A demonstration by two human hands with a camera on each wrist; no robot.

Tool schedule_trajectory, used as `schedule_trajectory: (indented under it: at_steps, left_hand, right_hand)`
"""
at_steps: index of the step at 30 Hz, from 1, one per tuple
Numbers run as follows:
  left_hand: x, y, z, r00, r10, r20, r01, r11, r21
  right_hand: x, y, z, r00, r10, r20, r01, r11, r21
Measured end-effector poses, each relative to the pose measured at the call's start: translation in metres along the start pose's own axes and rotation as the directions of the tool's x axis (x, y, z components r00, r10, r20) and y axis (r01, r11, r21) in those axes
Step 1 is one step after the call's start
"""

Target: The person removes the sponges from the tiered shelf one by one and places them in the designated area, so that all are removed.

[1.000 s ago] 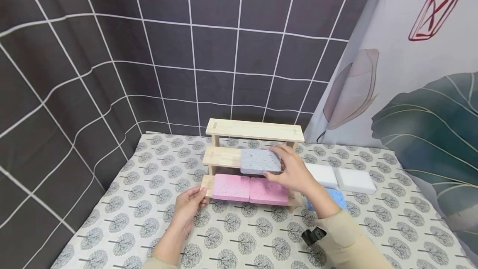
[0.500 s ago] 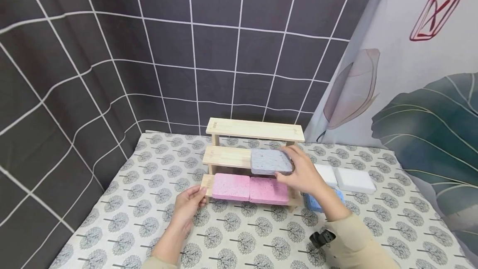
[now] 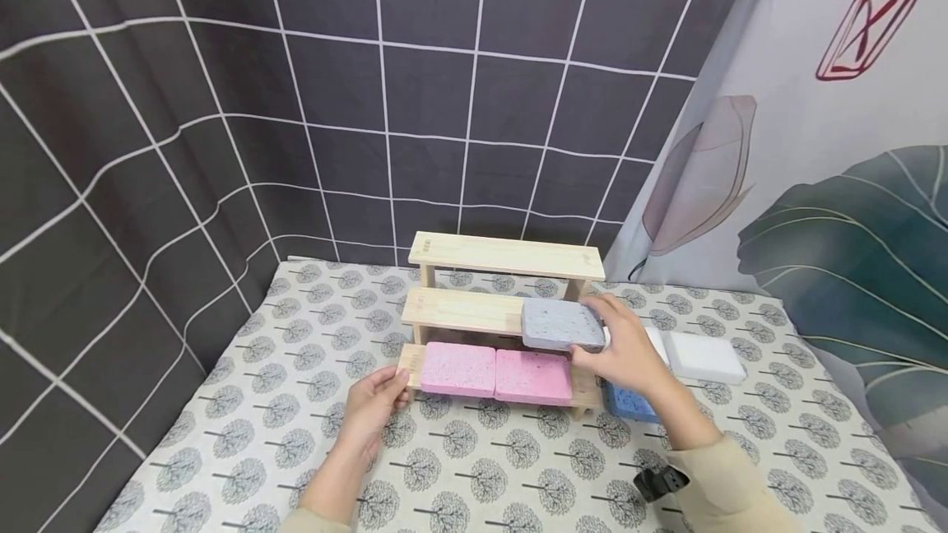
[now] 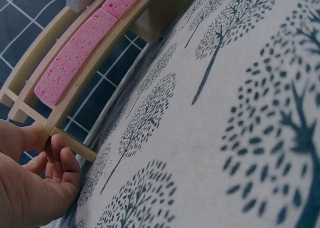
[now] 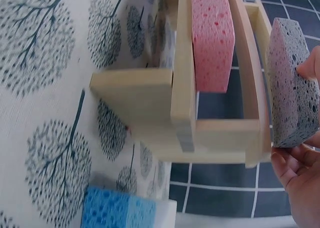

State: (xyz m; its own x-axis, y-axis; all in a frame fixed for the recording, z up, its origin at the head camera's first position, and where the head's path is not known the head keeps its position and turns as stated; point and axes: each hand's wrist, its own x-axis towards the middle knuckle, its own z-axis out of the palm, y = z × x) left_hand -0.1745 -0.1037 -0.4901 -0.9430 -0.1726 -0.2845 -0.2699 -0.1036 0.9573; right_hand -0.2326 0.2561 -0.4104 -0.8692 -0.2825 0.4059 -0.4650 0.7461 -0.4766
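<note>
A three-tier wooden shelf (image 3: pixel 459 309) stands on the patterned tablecloth. My left hand (image 3: pixel 374 405) pinches the left end of its lowest tier between thumb and fingers, as the left wrist view also shows. On that tier two pink sponges (image 3: pixel 459 368) lie side by side. My right hand (image 3: pixel 625 345) grips a grey sponge (image 3: pixel 563 323) by its right end, at the right part of the middle tier. In the right wrist view the porous grey sponge (image 5: pixel 290 82) shows thumb and fingers around its edges.
Right of the shelf, a blue sponge (image 3: pixel 629 403) and white sponge-like blocks (image 3: pixel 704 357) lie on the tablecloth (image 3: pixel 474 467), partly hidden behind my right arm. A dark grid-patterned curtain (image 3: pixel 333 89) hangs behind, a printed pale one (image 3: pixel 785 122) at the right.
My right hand has moved the grey sponge to the right along the middle tier, baring more wood on its left. My left hand has stayed at the lowest tier's end.
</note>
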Motion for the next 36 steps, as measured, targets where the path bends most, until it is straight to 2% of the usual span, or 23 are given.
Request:
schedule_trajectory:
  at_steps: [9,28,36]
  left_hand:
    - [0.000,0.001,-0.001,1.000,-0.009,-0.003,0.009,1.000,-0.011]
    - [0.000,0.000,-0.001,1.000,0.011,-0.001,-0.011,1.000,-0.018]
    - [-0.003,0.002,-0.001,1.000,0.016,0.007,-0.015,1.000,-0.023]
  right_hand:
    - [-0.012,0.015,-0.014,1.000,0.030,-0.008,-0.031,0.998,-0.058]
    - [-0.039,0.044,-0.037,0.997,0.037,-0.073,-0.041,0.998,-0.054]
    - [-0.053,0.053,-0.045,0.996,0.048,-0.070,-0.052,0.997,-0.056]
